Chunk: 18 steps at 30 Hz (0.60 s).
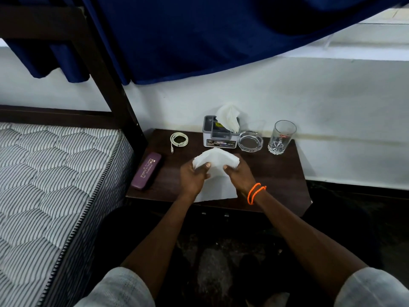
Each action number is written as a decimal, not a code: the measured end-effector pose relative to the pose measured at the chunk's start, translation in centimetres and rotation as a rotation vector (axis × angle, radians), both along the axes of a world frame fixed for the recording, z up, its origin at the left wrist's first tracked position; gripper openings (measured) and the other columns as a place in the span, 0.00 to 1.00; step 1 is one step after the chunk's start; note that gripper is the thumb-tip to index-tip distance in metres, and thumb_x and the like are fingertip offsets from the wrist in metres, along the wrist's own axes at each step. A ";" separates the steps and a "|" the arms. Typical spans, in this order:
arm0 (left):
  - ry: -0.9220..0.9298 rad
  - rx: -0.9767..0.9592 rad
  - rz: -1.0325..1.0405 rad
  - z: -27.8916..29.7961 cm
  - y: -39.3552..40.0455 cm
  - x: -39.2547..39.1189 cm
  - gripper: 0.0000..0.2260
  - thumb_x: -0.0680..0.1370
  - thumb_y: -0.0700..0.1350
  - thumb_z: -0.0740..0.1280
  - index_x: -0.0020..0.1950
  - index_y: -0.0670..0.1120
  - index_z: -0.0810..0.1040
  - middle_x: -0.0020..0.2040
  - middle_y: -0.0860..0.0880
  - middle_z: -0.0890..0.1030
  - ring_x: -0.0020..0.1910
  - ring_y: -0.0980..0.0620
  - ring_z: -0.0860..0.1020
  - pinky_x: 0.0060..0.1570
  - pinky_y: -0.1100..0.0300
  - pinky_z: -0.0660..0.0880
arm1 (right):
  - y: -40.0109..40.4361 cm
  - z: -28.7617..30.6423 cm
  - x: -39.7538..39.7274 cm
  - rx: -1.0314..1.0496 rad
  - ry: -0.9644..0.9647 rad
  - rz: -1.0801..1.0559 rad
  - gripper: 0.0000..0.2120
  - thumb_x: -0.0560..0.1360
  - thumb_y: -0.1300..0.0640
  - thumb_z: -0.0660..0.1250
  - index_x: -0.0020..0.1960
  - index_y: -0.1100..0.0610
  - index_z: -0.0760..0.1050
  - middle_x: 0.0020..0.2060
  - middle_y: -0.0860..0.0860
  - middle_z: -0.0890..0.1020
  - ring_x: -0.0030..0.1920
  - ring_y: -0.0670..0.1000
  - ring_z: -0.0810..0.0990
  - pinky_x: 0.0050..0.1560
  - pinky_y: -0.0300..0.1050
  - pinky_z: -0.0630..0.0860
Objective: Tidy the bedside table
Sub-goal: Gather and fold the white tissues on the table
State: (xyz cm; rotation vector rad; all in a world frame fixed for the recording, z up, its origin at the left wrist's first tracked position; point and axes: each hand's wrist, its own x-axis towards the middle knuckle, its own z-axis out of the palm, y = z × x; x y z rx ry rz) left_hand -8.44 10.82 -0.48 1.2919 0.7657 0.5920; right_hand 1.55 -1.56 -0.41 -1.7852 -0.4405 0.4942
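Head view: both hands work one white tissue (215, 165) over the front middle of the table (276, 178). Left hand (192, 176) grips the tissue's left edge, thumb on top and fingers curled under; right hand (238, 172) pinches the right edge the same way, thumb tip on the upper face. Between the two thumbs the sheet is doubled into a raised fold, with a flat tail running back under the palms to the table's near edge. Judgement: very light, limp, no stiffness; it holds a crease only if pressed, and it tears if the thumbs pull apart hard. Not slippery, dry paper grips skin fine. Best hold looks like the folded corners, right where the thumbs already sit, with light pressure; lifting by a single layer would let it droop or rip. Beyond the fingertips stands the tissue box (219, 135) with a sheet sticking up, almost touching the fold's far edge. Right of the right fingers, past the box: ashtray (250, 140), then glass (281, 137), both fragile and heavier, so they need firmer whole-hand holds. Left of the left fingers: coiled cable (178, 139) further back, purple case (146, 171) nearer, close to the mattress (55, 173). Orange bracelet (255, 192) on right wrist.
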 end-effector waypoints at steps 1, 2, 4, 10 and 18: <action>-0.014 0.006 -0.002 0.2 0.0 0.1 0.09 0.75 0.35 0.74 0.52 0.46 0.84 0.42 0.53 0.85 0.38 0.57 0.84 0.36 0.60 0.83 | 0.2 0.2 0.0 0.026 -0.005 -0.011 0.13 0.76 0.65 0.66 0.57 0.53 0.74 0.53 0.54 0.82 0.54 0.55 0.81 0.58 0.54 0.78; -0.027 0.016 -0.006 0.4 0.0 0.1 0.09 0.75 0.35 0.74 0.51 0.47 0.84 0.43 0.53 0.85 0.38 0.57 0.84 0.37 0.60 0.83 | 0.3 0.4 0.0 0.055 -0.012 -0.021 0.14 0.77 0.65 0.66 0.59 0.52 0.75 0.55 0.53 0.83 0.57 0.55 0.81 0.59 0.52 0.77; -0.031 0.045 -0.017 0.6 0.1 0.2 0.09 0.75 0.35 0.74 0.50 0.48 0.84 0.42 0.53 0.86 0.40 0.56 0.84 0.37 0.60 0.83 | 0.4 0.8 0.4 0.074 -0.029 -0.014 0.17 0.77 0.65 0.65 0.64 0.54 0.75 0.59 0.53 0.82 0.61 0.53 0.80 0.62 0.51 0.77; 0.093 0.188 -0.089 -0.9 0.3 -0.7 0.16 0.77 0.34 0.71 0.65 0.41 0.78 0.53 0.46 0.83 0.48 0.49 0.82 0.41 0.59 0.84 | -0.3 -0.3 0.6 -0.124 -0.059 0.043 0.13 0.75 0.64 0.70 0.58 0.59 0.74 0.52 0.56 0.82 0.52 0.56 0.81 0.54 0.53 0.78; 0.228 0.312 -0.022 0.1 1.2 -1.0 0.09 0.77 0.37 0.71 0.57 0.41 0.80 0.43 0.45 0.82 0.30 0.51 0.78 0.24 0.70 0.73 | 0.0 0.9 0.9 -0.036 -0.083 -0.021 0.10 0.74 0.61 0.72 0.56 0.56 0.81 0.51 0.53 0.85 0.52 0.53 0.84 0.54 0.51 0.80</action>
